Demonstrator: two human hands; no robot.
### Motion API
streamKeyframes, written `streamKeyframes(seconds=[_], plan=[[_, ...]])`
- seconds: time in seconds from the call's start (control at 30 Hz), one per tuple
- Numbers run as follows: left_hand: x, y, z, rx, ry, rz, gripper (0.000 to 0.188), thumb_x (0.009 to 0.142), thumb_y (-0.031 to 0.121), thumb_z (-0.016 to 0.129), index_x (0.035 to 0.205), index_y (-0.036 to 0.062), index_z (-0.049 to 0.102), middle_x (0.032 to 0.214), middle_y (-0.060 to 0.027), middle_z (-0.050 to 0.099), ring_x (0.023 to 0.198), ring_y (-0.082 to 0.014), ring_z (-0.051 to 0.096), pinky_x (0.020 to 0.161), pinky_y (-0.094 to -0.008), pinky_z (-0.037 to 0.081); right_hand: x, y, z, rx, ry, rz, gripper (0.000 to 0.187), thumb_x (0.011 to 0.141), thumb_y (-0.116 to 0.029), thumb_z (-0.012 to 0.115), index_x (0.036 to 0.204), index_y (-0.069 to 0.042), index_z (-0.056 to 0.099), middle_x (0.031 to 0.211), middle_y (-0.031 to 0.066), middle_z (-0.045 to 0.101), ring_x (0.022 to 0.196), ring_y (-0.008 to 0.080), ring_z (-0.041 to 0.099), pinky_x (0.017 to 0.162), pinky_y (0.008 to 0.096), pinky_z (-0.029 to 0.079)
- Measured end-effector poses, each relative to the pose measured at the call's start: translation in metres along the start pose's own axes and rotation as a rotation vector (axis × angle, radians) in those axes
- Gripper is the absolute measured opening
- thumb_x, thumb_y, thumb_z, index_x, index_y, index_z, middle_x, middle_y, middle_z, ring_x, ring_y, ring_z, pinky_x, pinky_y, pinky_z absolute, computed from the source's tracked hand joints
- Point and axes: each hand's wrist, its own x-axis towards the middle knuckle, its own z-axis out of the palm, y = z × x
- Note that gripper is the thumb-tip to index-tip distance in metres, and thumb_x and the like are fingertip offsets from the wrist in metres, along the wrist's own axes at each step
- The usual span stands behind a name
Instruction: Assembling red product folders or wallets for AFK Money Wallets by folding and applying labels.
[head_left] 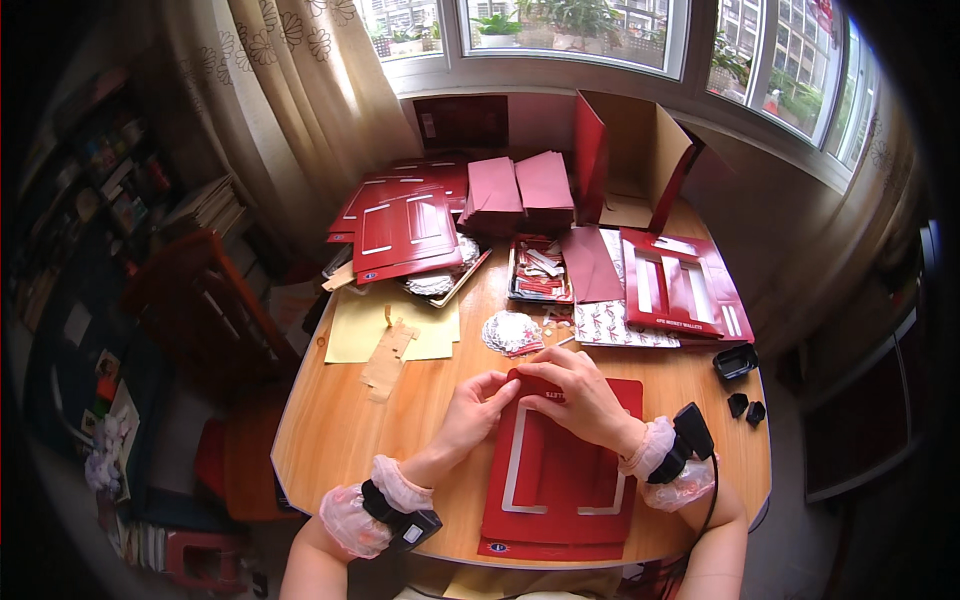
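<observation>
A flat red cardboard sheet (565,480) with white L-shaped strips lies on the wooden table in front of me. My left hand (468,415) pinches its far left corner between thumb and fingers. Right beside it, my right hand (583,395) reaches across the sheet's far end, its fingers closed at the same corner. Whether a small piece is between the fingertips is hidden. Just beyond my hands sits a round white patterned piece (511,331), with small scraps close by.
Behind are stacked red printed sheets (405,232), pink card stacks (545,182), a tray of small strips (540,268) and an open cardboard box (630,165). Yellow paper (345,330) with brown tape lies left. A red window-cut sheet (715,290) and black container (735,362) are right.
</observation>
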Motion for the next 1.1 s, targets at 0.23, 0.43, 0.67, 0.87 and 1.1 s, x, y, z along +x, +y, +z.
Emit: streamKeyframes(seconds=[0.23, 0.43, 0.67, 0.87, 1.1], plan=[[0.0, -0.008, -0.009, -0.046, -0.052, -0.042, 0.015, 0.097, 0.018, 0.062, 0.105, 0.0062, 0.065, 0.095, 0.0015, 0.067, 0.081, -0.0039, 0.063, 0.065, -0.0192, 0.052, -0.005, -0.001, 0.005, -0.036, -0.042, 0.025, 0.042, 0.078, -0.02, 0.077, 0.116, -0.005, 0.065, 0.106, 0.0121, 0.061, 0.099, 0.0311, 0.059, 0.087, 0.0395, 0.047], [-0.002, -0.002, -0.004, -0.03, -0.1, -0.011, 0.016, 0.097, 0.017, 0.062, 0.106, 0.0046, 0.065, 0.098, -0.0009, 0.068, 0.088, -0.0075, 0.064, 0.076, -0.0241, 0.056, -0.004, -0.003, -0.006, -0.066, -0.082, -0.027, 0.041, 0.076, -0.016, 0.076, 0.113, -0.004, 0.065, 0.104, 0.0122, 0.06, 0.099, 0.0311, 0.058, 0.088, 0.0394, 0.047], [-0.002, -0.002, -0.007, -0.001, -0.09, -0.013, 0.014, 0.095, 0.014, 0.065, 0.105, 0.0042, 0.065, 0.1, -0.0025, 0.068, 0.089, -0.0078, 0.064, 0.077, -0.0243, 0.055, -0.001, -0.002, -0.008, -0.057, -0.121, -0.04, 0.037, 0.076, -0.015, 0.075, 0.11, -0.003, 0.066, 0.095, 0.0108, 0.059, 0.092, 0.0299, 0.058, 0.083, 0.0392, 0.047], [-0.002, -0.001, -0.008, -0.062, -0.097, 0.038, 0.014, 0.09, 0.006, 0.07, 0.101, 0.001, 0.064, 0.103, -0.0084, 0.068, 0.094, -0.012, 0.066, 0.082, -0.0246, 0.055, -0.001, -0.007, -0.012, -0.036, -0.132, 0.0, 0.034, 0.077, -0.015, 0.075, 0.109, -0.007, 0.069, 0.091, 0.0101, 0.06, 0.088, 0.0289, 0.059, 0.079, 0.0388, 0.048], [-0.001, 0.002, -0.003, -0.069, -0.12, 0.102, 0.022, 0.091, 0.007, 0.068, 0.111, -0.0005, 0.061, 0.114, -0.0101, 0.066, 0.102, -0.0146, 0.065, 0.089, -0.0282, 0.054, -0.003, -0.007, -0.01, -0.011, -0.099, 0.023, 0.036, 0.075, -0.013, 0.076, 0.109, -0.007, 0.066, 0.093, 0.0108, 0.063, 0.087, 0.0298, 0.062, 0.076, 0.0392, 0.05]])
